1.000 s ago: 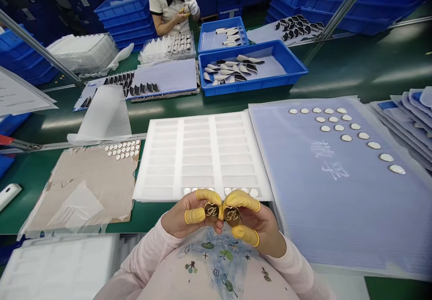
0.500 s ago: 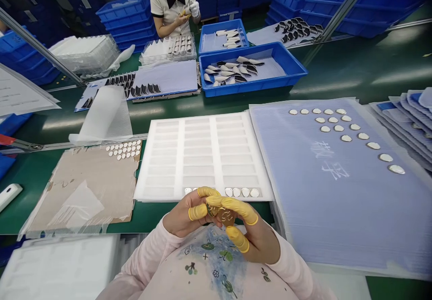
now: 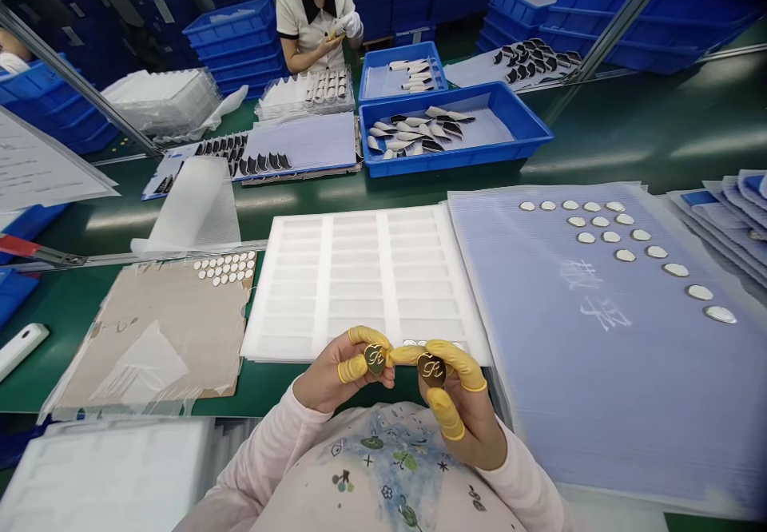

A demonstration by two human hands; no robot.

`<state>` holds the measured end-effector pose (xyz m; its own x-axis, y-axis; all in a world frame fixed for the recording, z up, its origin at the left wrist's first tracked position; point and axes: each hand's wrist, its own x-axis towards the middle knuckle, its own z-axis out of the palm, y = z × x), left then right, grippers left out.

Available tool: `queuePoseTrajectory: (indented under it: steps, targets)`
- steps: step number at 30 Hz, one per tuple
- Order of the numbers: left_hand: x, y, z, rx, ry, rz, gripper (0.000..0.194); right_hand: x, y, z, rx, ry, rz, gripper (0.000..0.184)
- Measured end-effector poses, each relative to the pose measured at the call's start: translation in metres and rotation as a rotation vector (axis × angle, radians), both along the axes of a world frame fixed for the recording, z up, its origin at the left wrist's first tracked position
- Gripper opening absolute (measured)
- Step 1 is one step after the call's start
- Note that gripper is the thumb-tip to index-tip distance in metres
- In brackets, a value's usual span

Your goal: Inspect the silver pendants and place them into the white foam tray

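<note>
Left hand (image 3: 339,372) and right hand (image 3: 461,408) close together over the bench (image 3: 623,136), near edge. Each pinches, fingers nearly closed in yellow finger cots (image 3: 352,369), a gold heart charm engraved with an R: left charm (image 3: 375,359), right charm (image 3: 431,370). Just beyond lies a white foam tray (image 3: 365,276); right of it, a blue corrugated sheet (image 3: 599,388) carries rows of pale oval pieces (image 3: 623,255).

From where you sit, the foam tray (image 3: 359,232) lies at twelve o'clock, the corrugated plastic sheet (image 3: 599,412) with rows of metal charms (image 3: 623,232) on it at three, and the cardboard sheet (image 3: 161,348) at nine.
</note>
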<state>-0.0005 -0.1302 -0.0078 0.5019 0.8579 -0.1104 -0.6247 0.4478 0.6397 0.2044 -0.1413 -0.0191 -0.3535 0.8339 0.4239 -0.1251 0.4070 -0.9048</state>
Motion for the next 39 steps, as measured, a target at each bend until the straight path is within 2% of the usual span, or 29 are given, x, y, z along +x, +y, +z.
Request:
queuePoseTrajectory:
  steps: [7,10,13,16,20,24,27,30,34,39]
  targets:
    - [0.001,0.005,0.002,-0.003,0.063,0.007,0.039,-0.009,0.009,0.011,0.045,-0.111,0.048,0.037]
    - [0.0,0.006,0.003,0.006,0.122,0.012,0.042,-0.007,0.007,0.006,-0.023,-0.136,0.055,0.039]
    - [-0.006,0.005,-0.001,0.064,0.238,0.059,0.043,-0.003,0.004,-0.004,-0.1,-0.095,0.124,0.041]
    - [-0.024,0.002,-0.011,0.137,0.59,0.185,0.034,-0.001,0.005,-0.011,-0.181,-0.077,0.169,0.039]
    - [-0.059,-0.008,-0.026,0.265,1.317,0.31,0.028,-0.005,0.011,-0.012,-0.225,-0.106,0.111,0.036]
    - [-0.085,-0.023,-0.035,0.369,1.854,0.163,0.025,-0.01,0.017,-0.007,-0.223,-0.098,0.093,0.035]
    - [-0.091,-0.029,-0.039,0.373,2.132,0.065,0.018,-0.011,0.018,-0.007,-0.219,-0.092,0.087,0.036]
    - [-0.091,-0.029,-0.043,0.362,2.219,0.022,0.014,-0.012,0.018,-0.01,-0.229,-0.099,0.073,0.036]
    - [-0.089,-0.02,-0.046,0.37,2.269,-0.062,0.02,-0.013,0.016,-0.012,-0.232,-0.106,0.086,0.036]
    - [-0.094,-0.011,-0.038,0.429,2.241,-0.146,0.028,-0.015,0.014,-0.011,-0.232,-0.117,0.081,0.037]
